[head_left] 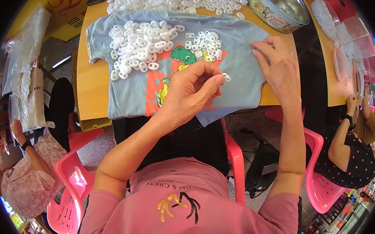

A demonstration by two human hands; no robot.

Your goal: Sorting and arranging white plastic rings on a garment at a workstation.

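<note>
My left hand [193, 89] is held over a grey-blue T-shirt [239, 47] spread on the table. Thumb and forefinger pinch a small white plastic piece [227, 78] with holes in it. My right hand [278, 64] is at the shirt's right edge, thumb and fingers apart, with nothing visible between them. A heap of white two-holed oval plastic pieces [142, 45] lies on the shirt's left part. Beside it, nearer the middle, is a smaller group of white pieces [207, 43], above a printed green dinosaur [182, 54] that my left hand partly covers.
More white pieces [169, 0] cover the back of the wooden table [95, 94]. A round metal tin [279, 13] stands at the back right. People sit at both sides, on pink chairs [315, 172]. Plastic bags [30, 60] hang at the left.
</note>
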